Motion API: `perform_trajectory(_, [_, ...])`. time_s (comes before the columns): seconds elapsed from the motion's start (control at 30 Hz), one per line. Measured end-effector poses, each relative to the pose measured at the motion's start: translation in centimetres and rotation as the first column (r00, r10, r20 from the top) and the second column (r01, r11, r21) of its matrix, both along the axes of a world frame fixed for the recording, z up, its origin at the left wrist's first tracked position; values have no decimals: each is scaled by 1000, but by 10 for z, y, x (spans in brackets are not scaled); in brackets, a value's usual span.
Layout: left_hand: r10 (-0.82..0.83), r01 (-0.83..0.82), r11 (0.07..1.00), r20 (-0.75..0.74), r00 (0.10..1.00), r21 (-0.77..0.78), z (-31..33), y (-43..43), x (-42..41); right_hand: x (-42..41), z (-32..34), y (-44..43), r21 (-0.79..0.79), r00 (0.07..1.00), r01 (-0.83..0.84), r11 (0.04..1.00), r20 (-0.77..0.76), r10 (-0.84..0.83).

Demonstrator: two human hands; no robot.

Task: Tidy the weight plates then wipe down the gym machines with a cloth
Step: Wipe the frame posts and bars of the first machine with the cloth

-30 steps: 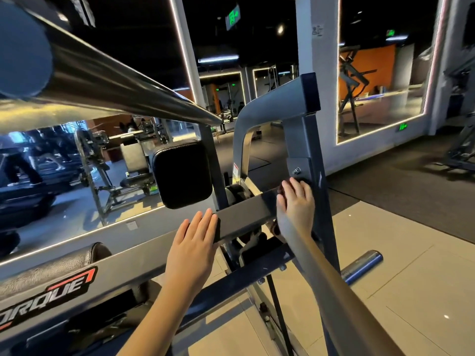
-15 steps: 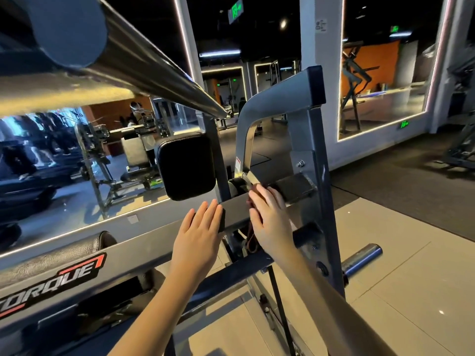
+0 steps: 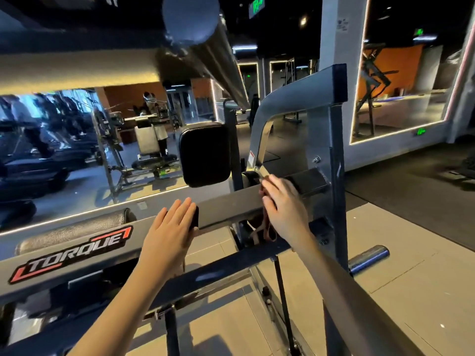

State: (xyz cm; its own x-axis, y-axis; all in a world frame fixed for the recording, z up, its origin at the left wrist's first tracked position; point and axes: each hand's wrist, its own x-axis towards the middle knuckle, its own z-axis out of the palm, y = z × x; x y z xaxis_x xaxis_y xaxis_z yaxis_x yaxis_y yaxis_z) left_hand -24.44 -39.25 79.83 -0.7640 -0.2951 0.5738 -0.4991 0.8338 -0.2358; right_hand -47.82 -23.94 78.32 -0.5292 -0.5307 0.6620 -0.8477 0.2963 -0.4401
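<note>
A grey gym machine stands in front of me, with a horizontal arm (image 3: 231, 204) running to a blue-grey upright post (image 3: 323, 129). My right hand (image 3: 282, 209) holds a brownish cloth (image 3: 264, 228) against the arm close to the post. The fingers are curled over the arm's top and the cloth's loose end hangs below. My left hand (image 3: 172, 227) lies flat on the same arm further left, fingers straight, by a black block (image 3: 195, 217). No weight plates are in view.
A thick steel bar (image 3: 218, 60) runs overhead from near my head toward the machine. A black pad (image 3: 204, 154) sits behind the arm. The lower beam carries a TORQUE label (image 3: 72, 250). A chrome peg (image 3: 367, 256) sticks out low on the right. Mirrors (image 3: 77, 140) line the wall.
My right hand has slid with the cloth leftward along the arm, away from the upright post. My left hand has stayed flat on the arm.
</note>
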Motion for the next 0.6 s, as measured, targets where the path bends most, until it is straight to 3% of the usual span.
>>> perform_trajectory(0.07, [1,-1,1000,3,1000,2,-3,-1,6,8,5,-11,-43,988,125,991,94,-121])
perform_trajectory(0.13, [-1,1,1000,-16,1000,14,-5,0,7,36,4,-26,-61,987,146,987,79,-141])
perform_trajectory(0.23, [-19,19,1000,-37,999,16,-5,0,8,59,-4,-27,22,995,-68,997,-65,69])
perform_trajectory(0.3, [-29,30,999,-41,999,26,-4,0,9,42,0,-21,80,986,-124,989,-103,132])
perform_trajectory(0.47, [-28,32,997,-58,998,65,-3,5,8,42,10,-34,-24,984,170,985,59,-168])
perform_trajectory(0.5, [-28,32,997,-61,998,64,-3,5,8,58,8,-41,-19,987,156,988,50,-155])
perform_trajectory(0.6, [-36,40,998,-80,996,52,-4,5,9,87,2,-43,52,991,-97,994,-88,102])
